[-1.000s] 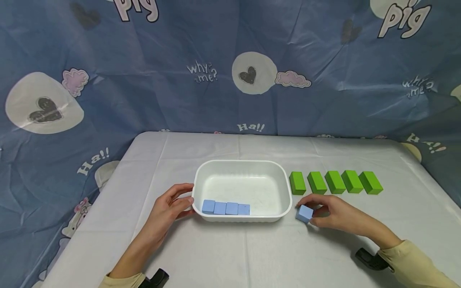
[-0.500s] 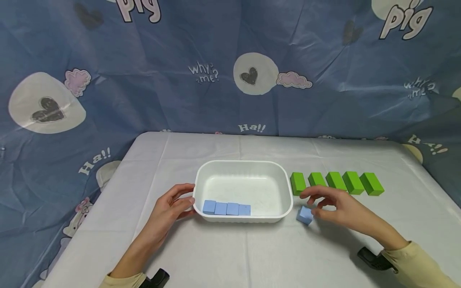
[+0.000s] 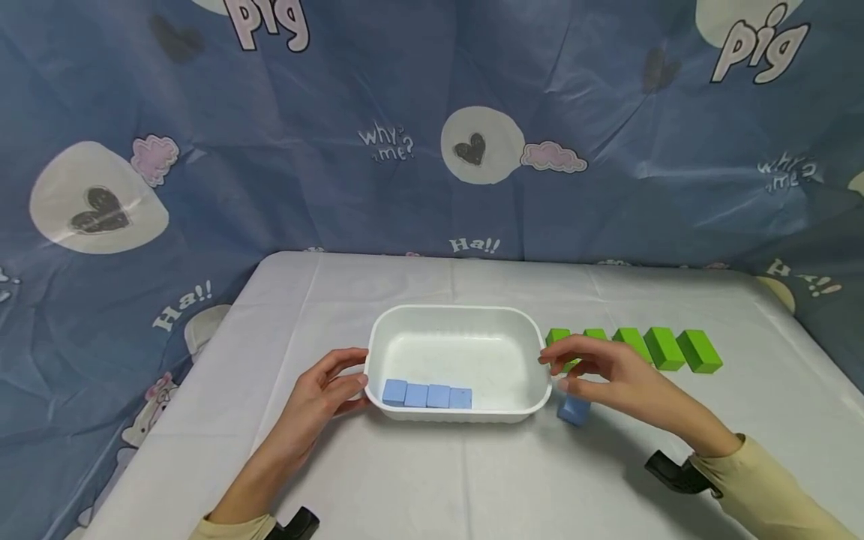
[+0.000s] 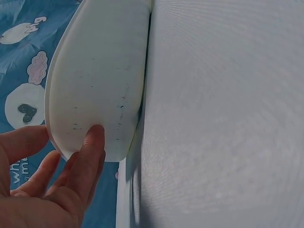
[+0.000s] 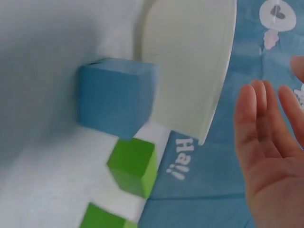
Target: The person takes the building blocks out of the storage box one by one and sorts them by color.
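Head view: the left hand steadies the tray; best to keep it so. The right hand hovers above the blue cube on the bench.

Left wrist: fingertips press the tray wall, grip relaxed.

Right wrist: fingers straight, holding nothing.

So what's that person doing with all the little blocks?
A person's left hand touches the end of a white tub on the table. Four blue blocks sit in a row inside the tub. The right hand hovers open, holding nothing, above one more blue block lying just outside the tub. Five green blocks are lined up on the table beside it.
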A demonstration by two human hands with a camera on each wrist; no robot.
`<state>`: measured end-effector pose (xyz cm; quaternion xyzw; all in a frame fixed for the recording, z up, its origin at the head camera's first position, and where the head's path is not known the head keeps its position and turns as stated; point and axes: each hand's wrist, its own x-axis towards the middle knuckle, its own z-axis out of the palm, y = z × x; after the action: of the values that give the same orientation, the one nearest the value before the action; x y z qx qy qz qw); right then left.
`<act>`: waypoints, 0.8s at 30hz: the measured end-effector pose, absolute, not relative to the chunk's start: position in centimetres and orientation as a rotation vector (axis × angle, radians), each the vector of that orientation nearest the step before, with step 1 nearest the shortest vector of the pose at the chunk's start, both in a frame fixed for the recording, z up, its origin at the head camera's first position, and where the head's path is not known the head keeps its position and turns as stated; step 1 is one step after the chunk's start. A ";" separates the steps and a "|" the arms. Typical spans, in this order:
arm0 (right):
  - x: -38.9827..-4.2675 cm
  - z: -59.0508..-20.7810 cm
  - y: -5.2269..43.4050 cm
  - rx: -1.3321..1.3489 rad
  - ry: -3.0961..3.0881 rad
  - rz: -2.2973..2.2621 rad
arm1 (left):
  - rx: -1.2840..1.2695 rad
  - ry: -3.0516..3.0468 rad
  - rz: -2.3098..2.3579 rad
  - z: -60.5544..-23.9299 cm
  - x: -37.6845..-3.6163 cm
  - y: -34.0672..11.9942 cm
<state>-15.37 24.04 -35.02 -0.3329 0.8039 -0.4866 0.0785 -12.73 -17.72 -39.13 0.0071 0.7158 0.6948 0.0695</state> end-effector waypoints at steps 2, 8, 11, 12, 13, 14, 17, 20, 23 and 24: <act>-15.5 -34.7 23.5 -1.006 2.395 -1.448 | 0.028 2.147 2.096 -39.1 -12.7 -17.7; -16.3 -34.6 21.4 -1.119 2.332 -1.454 | 0.021 2.150 2.092 -39.2 -12.7 -17.7; -16.6 -35.0 20.3 -1.135 2.302 -1.430 | 0.016 2.146 2.099 -39.2 -12.7 -17.7; -16.7 -35.2 19.9 -1.135 2.292 -1.416 | 0.016 2.143 2.101 -39.2 -12.7 -17.7; -16.8 -35.4 19.5 -1.141 2.281 -1.402 | 0.015 2.139 2.104 -39.2 -12.7 -17.7; -16.9 -35.6 19.1 -1.144 2.274 -1.382 | 0.014 2.136 2.108 -39.2 -12.7 -17.7; -17.1 -36.2 18.1 -1.169 2.251 -1.335 | 0.014 2.126 2.114 -39.3 -12.6 -17.7; -17.4 -36.5 17.1 -1.192 2.239 -1.295 | 0.020 2.120 2.121 -39.3 -12.6 -17.7; -17.8 -36.7 16.3 -1.185 2.224 -1.257 | 0.027 2.115 2.130 -39.3 -12.7 -17.7; -17.9 -36.7 16.0 -1.179 2.219 -1.246 | 0.027 2.116 2.131 -39.3 -12.7 -17.7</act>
<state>-17.89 16.02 -36.75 -0.4143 0.7800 -0.4379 0.1680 -12.68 -17.68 -39.30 0.0091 0.7028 0.7079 0.0692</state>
